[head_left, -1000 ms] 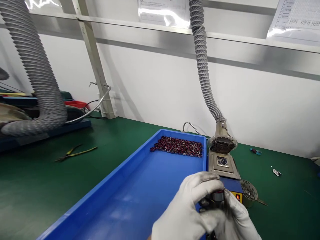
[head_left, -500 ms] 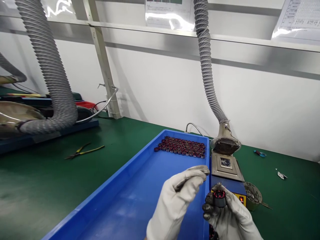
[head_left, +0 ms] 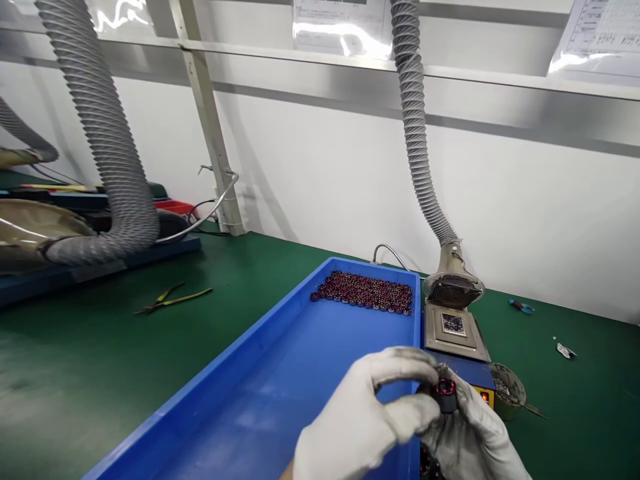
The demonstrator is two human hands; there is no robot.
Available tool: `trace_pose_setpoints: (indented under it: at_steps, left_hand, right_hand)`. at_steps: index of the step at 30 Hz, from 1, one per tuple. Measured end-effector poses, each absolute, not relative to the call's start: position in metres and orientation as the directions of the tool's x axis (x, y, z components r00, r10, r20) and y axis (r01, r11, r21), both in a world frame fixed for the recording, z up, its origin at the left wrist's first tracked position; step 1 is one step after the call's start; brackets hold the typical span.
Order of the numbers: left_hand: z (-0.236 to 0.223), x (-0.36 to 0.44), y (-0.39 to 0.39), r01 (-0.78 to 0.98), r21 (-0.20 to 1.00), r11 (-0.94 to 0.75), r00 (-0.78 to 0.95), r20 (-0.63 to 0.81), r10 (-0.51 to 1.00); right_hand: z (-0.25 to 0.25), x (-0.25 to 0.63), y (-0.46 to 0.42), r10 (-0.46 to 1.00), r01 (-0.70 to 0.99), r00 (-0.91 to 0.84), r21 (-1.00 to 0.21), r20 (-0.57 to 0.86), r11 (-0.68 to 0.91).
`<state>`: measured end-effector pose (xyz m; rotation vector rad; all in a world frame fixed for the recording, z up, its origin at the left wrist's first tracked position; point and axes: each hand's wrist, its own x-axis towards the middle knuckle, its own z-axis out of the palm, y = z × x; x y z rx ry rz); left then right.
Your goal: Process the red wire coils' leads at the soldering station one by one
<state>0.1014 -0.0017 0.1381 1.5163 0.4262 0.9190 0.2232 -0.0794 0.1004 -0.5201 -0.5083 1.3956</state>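
A small black motor stator [head_left: 445, 402] with red windings sits in the gloved fingers of my right hand [head_left: 470, 427], just beyond the right rim of the blue tray [head_left: 280, 347]. My left hand [head_left: 365, 407], in a white glove, reaches across the tray. Its thumb and forefinger close around the stator's left side, partly hiding it and the right fingertips. More dark parts with red windings [head_left: 426, 463] show below my right hand. At the tray's far end stand many similar stators [head_left: 367, 291] in packed rows.
Right of the tray stands a solder pot [head_left: 455, 330] under a fume hood [head_left: 453, 287] and grey hose [head_left: 415, 127]. A small container of scraps [head_left: 509, 387] is beside it. Pliers [head_left: 173, 300] lie left; a blue-handled tool [head_left: 521, 307] lies right.
My left hand has moved right and slightly down, from apart from the stator to its left side. The stator stays in my right hand, shifted slightly right.
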Motion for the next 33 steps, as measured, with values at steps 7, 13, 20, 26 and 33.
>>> trace_pose_setpoints:
  at_steps: [7,13,20,26,33]
  left_hand:
    - [0.132,0.103,-0.003,-0.45,0.874,-0.186,0.535,0.43,0.727]
    - [0.136,0.091,-0.002,-0.249,0.923,-0.292,0.501,0.381,0.777]
    - [0.137,0.1,-0.01,-0.379,0.703,-0.602,0.449,0.708,0.545]
    - [0.136,0.092,-0.007,-0.438,0.69,-0.576,0.289,0.715,0.636]
    - [0.112,0.136,-0.02,-0.553,0.807,0.207,0.641,0.253,0.725]
  right_hand:
    - [0.098,0.223,-0.078,0.988,-0.67,0.148,-0.729,0.055,0.141]
    - [0.092,0.225,-0.079,0.979,-0.615,0.184,-0.767,0.087,0.184]
    - [0.09,0.222,-0.076,0.893,-0.423,0.416,-0.833,0.171,0.357]
    - [0.082,0.214,-0.075,0.432,0.258,0.701,-0.767,0.567,0.588]
    - [0.081,0.198,-0.077,0.092,0.901,0.311,-0.325,0.946,0.288]
